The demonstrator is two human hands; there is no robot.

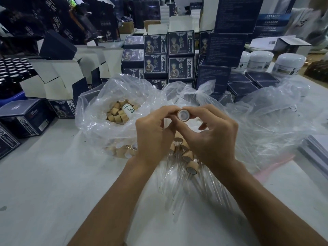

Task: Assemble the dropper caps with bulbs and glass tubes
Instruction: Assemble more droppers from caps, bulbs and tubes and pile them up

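A wooden dropper cap (183,115) with a white bulb inside faces me, open end toward the camera. My left hand (152,134) and my right hand (211,134) pinch it together between thumbs and fingertips above the table. Below my hands lie several assembled caps (190,163) with glass tubes (179,189) spread across clear plastic. A clear bag (99,110) behind my left hand holds several loose wooden caps (118,115) and a small white bottle (128,109).
Stacked dark blue product boxes (168,55) stand behind the bags, with open cartons (58,77) at left and white jars (287,65) at right. A crumpled clear bag (269,112) lies at right. A stack of sheets (316,148) sits at the right edge.
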